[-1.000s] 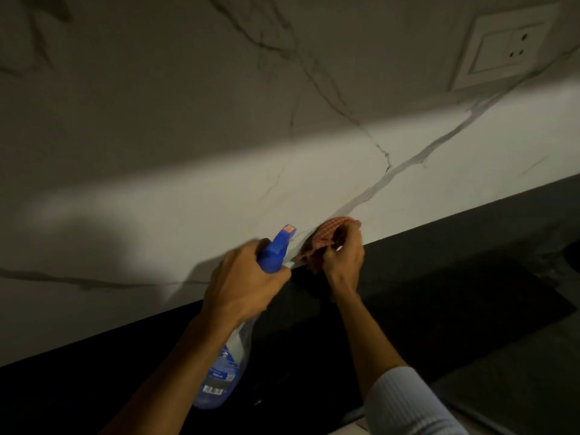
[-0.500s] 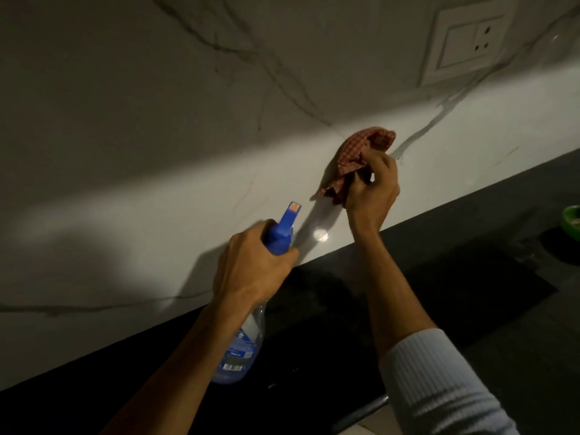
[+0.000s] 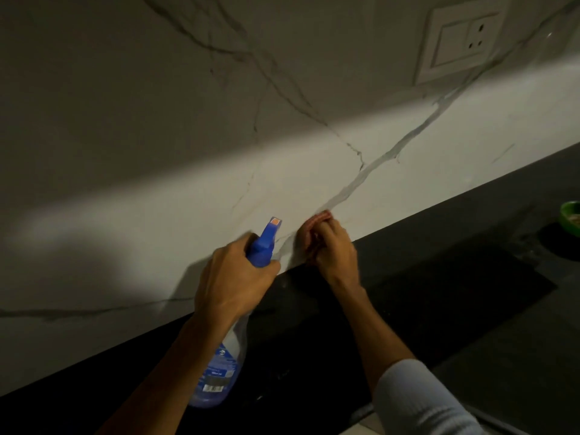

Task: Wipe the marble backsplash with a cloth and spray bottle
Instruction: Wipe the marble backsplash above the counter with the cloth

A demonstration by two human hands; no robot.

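Over the black worktop (image 3: pixel 408 309), my left hand (image 3: pixel 232 284) grips the clear, blue-triggered plastic spray bottle (image 3: pixel 226 356); just beyond, my right hand (image 3: pixel 335 249) presses a bunched red checked cloth (image 3: pixel 317 224) against the white veined marble backsplash (image 3: pixel 157 199), low near its base.

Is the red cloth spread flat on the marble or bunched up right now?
Bunched. The red checked cloth is a crumpled wad in the right hand, pressed against the white veined marble backsplash.
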